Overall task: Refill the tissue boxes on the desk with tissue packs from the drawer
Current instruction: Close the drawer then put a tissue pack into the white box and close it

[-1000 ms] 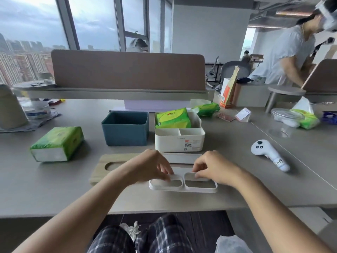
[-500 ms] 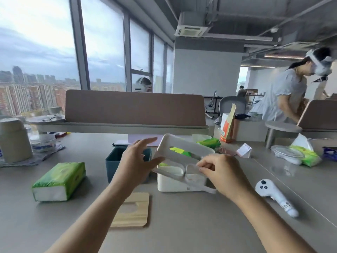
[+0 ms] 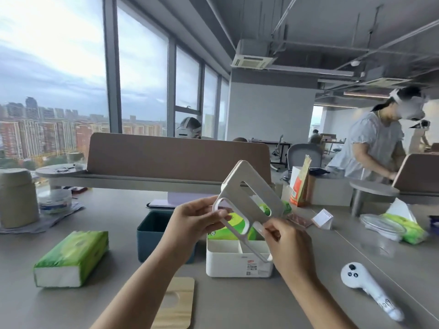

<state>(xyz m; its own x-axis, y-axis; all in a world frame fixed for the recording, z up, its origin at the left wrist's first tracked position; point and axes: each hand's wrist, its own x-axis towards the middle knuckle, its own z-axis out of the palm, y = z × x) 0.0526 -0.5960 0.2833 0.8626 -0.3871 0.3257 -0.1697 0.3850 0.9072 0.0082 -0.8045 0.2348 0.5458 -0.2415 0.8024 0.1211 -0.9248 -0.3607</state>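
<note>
Presently the flat white plastic lid with its oblong cut-outs (image 3: 247, 205) is being held up in the air, tilted on edge, directly above and in front of the white rectangular plastic tissue box (image 3: 237, 260) that is standing on the grey worktop (image 3: 237, 305). The left hand (image 3: 194, 222) is pinching the lid's near-left corner between thumb and curled fingers; the right hand (image 3: 285, 241) is closed on the lid's lower right end, fingers wrapped tight. Neither hand is carrying anything else.

Inside the white box a green-wrapped tissue pack (image 3: 225, 230) is sitting in the rear compartment, partly visible through the lid's openings; the two small front compartments are showing bare.

Judgement: the step in hand is closing the refilled white box. The next move is calling for levelling the lid, squaring its corners with the box rim and pressing it down evenly.

Just left of the white box, the dark teal open-topped box (image 3: 154, 233) is standing without a lid; its interior is not visible. A light wooden lid with a slot (image 3: 175, 305) is lying at the near edge, and a second green soft tissue pack (image 3: 71, 257) is lying well left on the worktop, apparently awaiting the teal box. A white handheld controller (image 3: 365, 290) is resting at the right.
</note>
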